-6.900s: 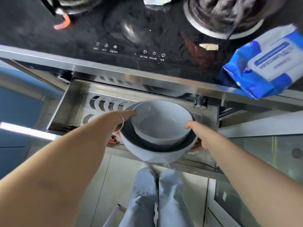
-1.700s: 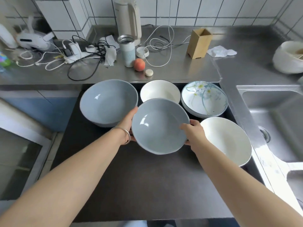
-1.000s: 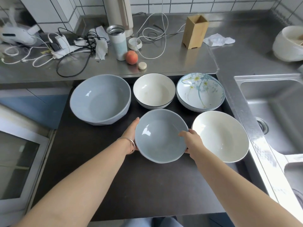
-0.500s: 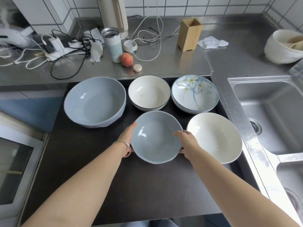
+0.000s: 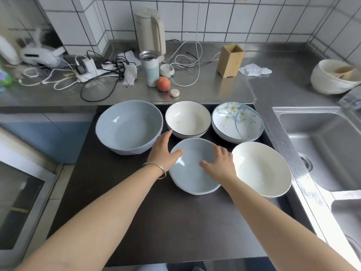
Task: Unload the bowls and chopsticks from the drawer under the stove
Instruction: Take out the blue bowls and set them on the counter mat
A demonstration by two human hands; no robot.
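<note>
The small blue bowl (image 5: 192, 169) sits on the dark counter (image 5: 148, 222) among 4 others. Both hands, left (image 5: 163, 151) and right (image 5: 219, 163), rest loose at its rim; lift them straight off without nudging it.

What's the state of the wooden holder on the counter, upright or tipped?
Upright. The wooden holder stands on its base, open top facing up; contents cannot be told.

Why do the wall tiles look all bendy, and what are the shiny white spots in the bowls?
In the head view the wide-angle lens curves the tile lines near the edges. The white spots are glare from a light off-picture, seen in the big blue bowl, the small blue bowl and the black-rimmed bowl. The white gadget at far left looks blurred.
</note>
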